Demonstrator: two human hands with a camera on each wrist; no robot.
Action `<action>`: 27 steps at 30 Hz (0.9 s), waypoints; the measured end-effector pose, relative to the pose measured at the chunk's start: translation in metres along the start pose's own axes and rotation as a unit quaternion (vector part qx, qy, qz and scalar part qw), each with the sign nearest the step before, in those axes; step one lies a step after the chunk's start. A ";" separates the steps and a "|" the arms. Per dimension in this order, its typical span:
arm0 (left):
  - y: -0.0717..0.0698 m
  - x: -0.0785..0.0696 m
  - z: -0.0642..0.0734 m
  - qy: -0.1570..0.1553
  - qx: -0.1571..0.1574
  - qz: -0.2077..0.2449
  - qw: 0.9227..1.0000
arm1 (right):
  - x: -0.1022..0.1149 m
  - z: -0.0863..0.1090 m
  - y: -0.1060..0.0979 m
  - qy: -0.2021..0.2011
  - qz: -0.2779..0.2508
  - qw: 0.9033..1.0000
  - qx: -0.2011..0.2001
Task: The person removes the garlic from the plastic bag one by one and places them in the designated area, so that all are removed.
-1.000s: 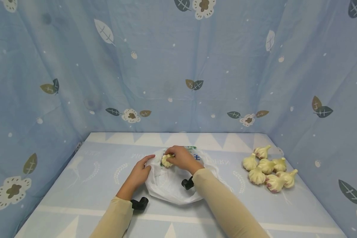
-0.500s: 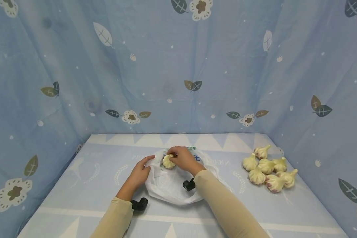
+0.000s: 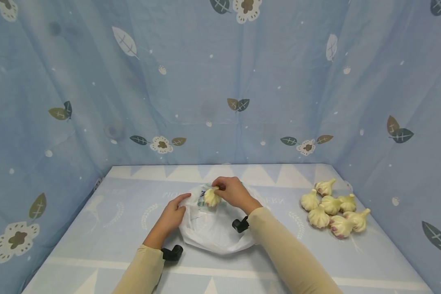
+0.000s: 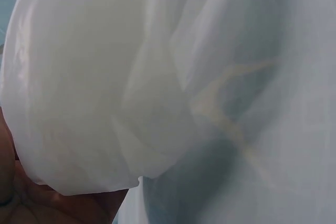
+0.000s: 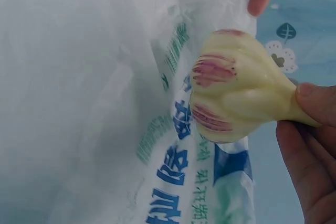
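Observation:
My right hand (image 3: 239, 194) pinches a garlic bulb (image 3: 212, 197) by its neck, over the white plastic bag (image 3: 213, 232). In the right wrist view this garlic bulb (image 5: 239, 87) is pale yellow with purple streaks, its neck between thumb and fingers. Beside it is the bag (image 5: 94, 77), with blue and green print. My left hand (image 3: 172, 214) lies along the bag's left rim, index finger and thumb spread apart; the other fingers are hidden. In the left wrist view, bag film (image 4: 173, 77) covers most of the left hand (image 4: 58, 205).
Several garlic bulbs (image 3: 330, 206) lie grouped on the right side of the pale blue table (image 3: 125, 245). Black wrist cameras hang at the left wrist (image 3: 172, 253) and right wrist (image 3: 240, 224). A blue patterned curtain (image 3: 206, 81) encloses the back and sides.
My right hand has moved slightly to the right and up over the bag with the garlic bulb. The left hand has stayed at the bag's rim.

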State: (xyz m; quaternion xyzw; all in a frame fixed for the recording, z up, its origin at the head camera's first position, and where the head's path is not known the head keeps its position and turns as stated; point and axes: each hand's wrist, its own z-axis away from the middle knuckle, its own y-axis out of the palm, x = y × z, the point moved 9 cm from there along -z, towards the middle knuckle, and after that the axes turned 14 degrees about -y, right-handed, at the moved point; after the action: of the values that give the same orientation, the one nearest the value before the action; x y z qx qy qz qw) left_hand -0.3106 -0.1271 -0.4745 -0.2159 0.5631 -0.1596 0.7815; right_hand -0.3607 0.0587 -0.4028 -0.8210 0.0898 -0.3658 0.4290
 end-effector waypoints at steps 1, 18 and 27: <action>0.000 -0.001 0.000 0.000 0.001 0.000 1.000 | -0.001 0.001 -0.004 0.001 -0.001 1.000 -0.003; -0.001 0.003 -0.004 0.002 0.009 -0.002 1.000 | -0.013 0.013 -0.071 -0.007 0.046 0.997 -0.066; -0.003 0.003 -0.005 0.003 0.007 -0.007 1.000 | -0.024 0.022 -0.100 0.001 0.063 0.994 -0.088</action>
State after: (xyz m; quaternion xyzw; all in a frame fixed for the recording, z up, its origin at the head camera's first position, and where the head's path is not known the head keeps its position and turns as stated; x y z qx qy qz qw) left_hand -0.3144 -0.1318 -0.4765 -0.2138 0.5627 -0.1702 0.7801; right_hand -0.3800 0.1456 -0.3464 -0.8479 0.1731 -0.3295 0.3775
